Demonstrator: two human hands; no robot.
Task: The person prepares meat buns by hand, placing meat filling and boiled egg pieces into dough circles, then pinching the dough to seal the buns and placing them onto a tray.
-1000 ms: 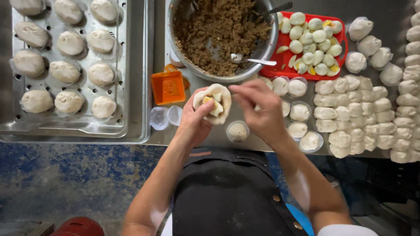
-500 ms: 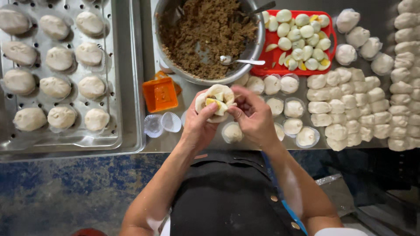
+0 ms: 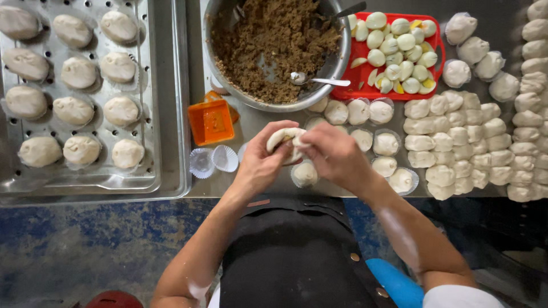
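My left hand [image 3: 264, 161] cups a round of white dough [image 3: 283, 138] from below. My right hand [image 3: 335, 153] pinches the dough's edge from the right, and its fingers cover most of the top. Whatever lies inside the dough is hidden. Just behind my hands stands a large metal bowl [image 3: 337, 64] of brown minced filling [image 3: 274, 40] with a spoon [image 3: 317, 80] resting in it. A red tray [image 3: 436, 45] of halved boiled eggs [image 3: 397, 51] sits to the right of the bowl.
A perforated metal tray [image 3: 151, 114] at the left holds several shaped buns [image 3: 80, 111]. An orange square tool [image 3: 211, 121] and empty paper cups [image 3: 214, 159] lie beside it. Dough pieces in paper cups [image 3: 385, 145] and rows of raw dough portions [image 3: 456, 142] fill the right side.
The dough was open in my left hand with yellow egg showing. My right hand has now gathered its edges over the top, and the filling is out of sight.
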